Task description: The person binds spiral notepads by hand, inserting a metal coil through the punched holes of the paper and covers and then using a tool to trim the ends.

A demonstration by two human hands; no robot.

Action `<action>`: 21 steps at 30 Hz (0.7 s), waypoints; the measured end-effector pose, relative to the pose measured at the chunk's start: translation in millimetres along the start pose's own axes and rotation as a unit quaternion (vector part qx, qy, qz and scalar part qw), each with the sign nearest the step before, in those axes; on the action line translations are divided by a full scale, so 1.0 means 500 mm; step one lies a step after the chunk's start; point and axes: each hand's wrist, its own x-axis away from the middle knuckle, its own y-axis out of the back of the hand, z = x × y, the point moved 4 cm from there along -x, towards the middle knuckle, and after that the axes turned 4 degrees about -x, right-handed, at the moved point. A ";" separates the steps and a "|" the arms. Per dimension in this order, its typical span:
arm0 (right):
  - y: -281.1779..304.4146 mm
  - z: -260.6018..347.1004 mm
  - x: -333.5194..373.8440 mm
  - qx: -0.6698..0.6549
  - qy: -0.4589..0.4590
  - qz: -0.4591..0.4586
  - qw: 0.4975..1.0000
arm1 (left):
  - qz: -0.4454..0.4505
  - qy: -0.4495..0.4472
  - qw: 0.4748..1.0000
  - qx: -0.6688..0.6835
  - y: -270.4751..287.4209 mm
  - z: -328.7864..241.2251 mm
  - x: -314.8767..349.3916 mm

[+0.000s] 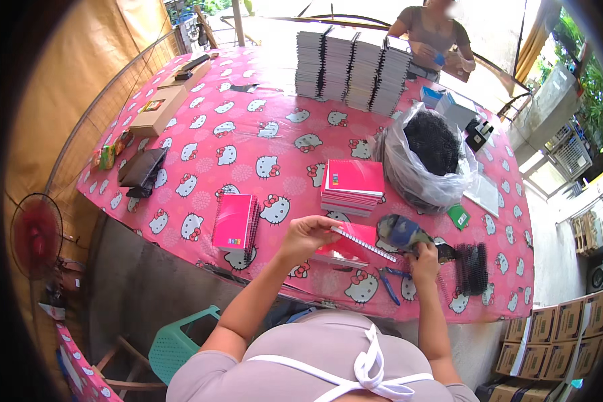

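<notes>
My left hand (308,236) pinches one end of a thin notebook (363,244), seen edge-on with a row of punched holes along its white edge. My right hand (423,261) is closed near the other end, its fingers bent together; what they grip is too small to make out. Just beyond it lies a blue-and-grey cloth-like bundle (398,232). Blue-handled pliers (389,287) rest between that hand and the table's near edge. Under the held notebook sits a low stack of pink notebooks (342,253). Black spiral coils (472,269) lie to the right.
A taller pink notebook stack (352,184) stands ahead, coil-bound pink notebooks (234,221) to the left. A plastic bag (409,161) holds black coils. Tall stacks of bound books (352,70) stand at the back, near another person (435,40). Cardboard boxes (157,110) line the left edge.
</notes>
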 end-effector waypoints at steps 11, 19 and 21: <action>0.083 0.359 -0.035 0.048 0.234 0.341 0.909 | -0.016 -0.004 0.999 0.039 -0.023 0.008 -0.004; 0.054 0.380 -0.039 0.041 0.212 0.327 0.920 | -0.040 0.011 0.998 0.048 -0.030 0.010 0.022; 0.093 0.409 -0.027 -0.003 0.263 0.219 0.939 | -0.048 0.005 0.997 0.058 -0.017 0.014 0.017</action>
